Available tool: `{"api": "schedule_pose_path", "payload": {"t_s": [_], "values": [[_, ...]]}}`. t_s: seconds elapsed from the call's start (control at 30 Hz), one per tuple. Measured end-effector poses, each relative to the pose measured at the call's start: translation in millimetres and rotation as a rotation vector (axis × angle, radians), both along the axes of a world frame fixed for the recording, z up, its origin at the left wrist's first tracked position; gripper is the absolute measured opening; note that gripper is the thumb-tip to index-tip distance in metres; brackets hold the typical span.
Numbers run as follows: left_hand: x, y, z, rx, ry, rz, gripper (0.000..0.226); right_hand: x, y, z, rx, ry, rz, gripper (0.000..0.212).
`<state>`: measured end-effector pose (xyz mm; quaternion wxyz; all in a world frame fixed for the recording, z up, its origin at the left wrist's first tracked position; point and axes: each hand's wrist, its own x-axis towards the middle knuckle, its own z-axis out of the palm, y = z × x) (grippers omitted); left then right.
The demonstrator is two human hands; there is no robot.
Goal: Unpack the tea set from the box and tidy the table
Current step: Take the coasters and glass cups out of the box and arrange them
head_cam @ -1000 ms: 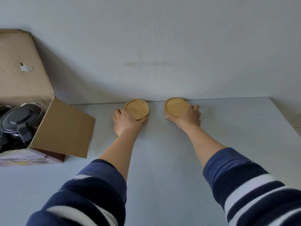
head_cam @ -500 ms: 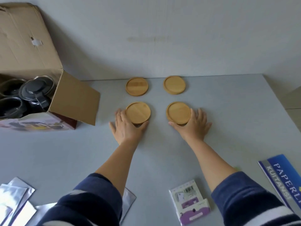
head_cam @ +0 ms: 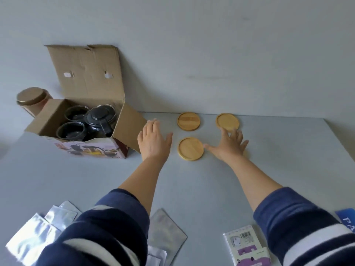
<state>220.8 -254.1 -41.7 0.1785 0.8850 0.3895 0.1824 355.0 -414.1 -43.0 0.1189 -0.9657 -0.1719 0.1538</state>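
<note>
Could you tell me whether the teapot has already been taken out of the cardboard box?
No, the dark teapot sits inside the open cardboard box, beside the glass cups.

Both arms reach forward, left hand and right hand spread flat, empty.

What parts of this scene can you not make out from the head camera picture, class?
- Fourth coaster: head view, mostly hidden under the right hand.
- Blue booklet: cut off by the right edge; title unreadable.
- Glass cups and teapot: deep in the cardboard box, dark, partly hidden.
- Lidded jar: blurred behind a box flap.
</note>
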Motion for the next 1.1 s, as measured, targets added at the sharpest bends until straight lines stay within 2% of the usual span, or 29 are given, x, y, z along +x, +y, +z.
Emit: {"api": "schedule_pose_path", "payload": {"t_s": [0.13, 0.23, 0.37, 0.47, 0.6, 0.77, 0.87, 1.1], "values": [[-48.4, 64.2, 26.7, 0.165, -0.129, 0.107, 0.040, -30.6, 66.6, 25.5, 0.065, -0.047, 0.128, 0.076], [-96.4, 114.8, 35.6, 0.216, -0.076, 0.229, 0.047, -62.2, 122.5, 39.5, 0.100, -0.097, 0.249, 0.070], [-151.4, 174.9, 39.4, 0.065, 0.129, 0.341, 0.079, -105.3, 199.7, 54.7, 0.185, -0.127, 0.407, 0.066], [-171.8, 203.5, 36.6, -0.105, 0.285, 0.327, 0.098, -130.0, 253.3, 61.9, 0.230, -0.180, 0.488, 0.064], [-174.5, 215.4, 32.4, -0.267, 0.290, 0.313, 0.104, -155.9, 315.8, 64.3, 0.100, -0.175, 0.612, 0.074], [-166.5, 219.5, 33.5, -0.325, 0.342, 0.326, 0.115, -172.6, 366.2, 65.2, -0.139, -0.103, 0.555, 0.094], [-162.5, 218.2, 30.6, -0.337, 0.344, 0.353, 0.121, -176.7, 381.8, 63.1, -0.223, -0.007, 0.491, 0.090], [-158.9, 216.7, 23.8, -0.345, 0.244, 0.412, 0.101, -186.8, 393.4, 56.8, -0.157, -0.075, 0.401, 0.082]]}}
